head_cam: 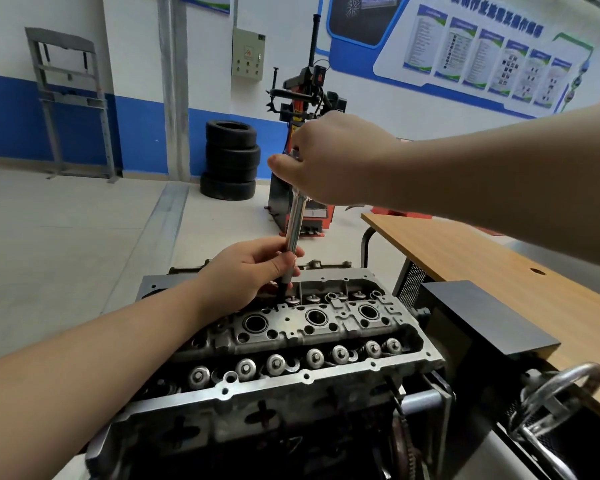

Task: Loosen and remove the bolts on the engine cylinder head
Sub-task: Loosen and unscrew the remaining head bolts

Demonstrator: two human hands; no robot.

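Observation:
The engine cylinder head (326,374) lies in front of me, grey metal with rows of valve tops and three round wells along its middle. A long chrome socket wrench (296,223) stands nearly upright over the head's far row, its dark lower end going down into the head near the far left. My right hand (329,161) grips the top of the wrench. My left hand (253,268) pinches the shaft low down, just above the head. The bolt under the tool is hidden.
A wooden-topped table (492,258) runs along the right, with a black block (478,317) against the engine. A chrome handwheel (565,393) sits at lower right. A stack of tyres (231,161) and a red tyre changer (305,98) stand behind on the floor.

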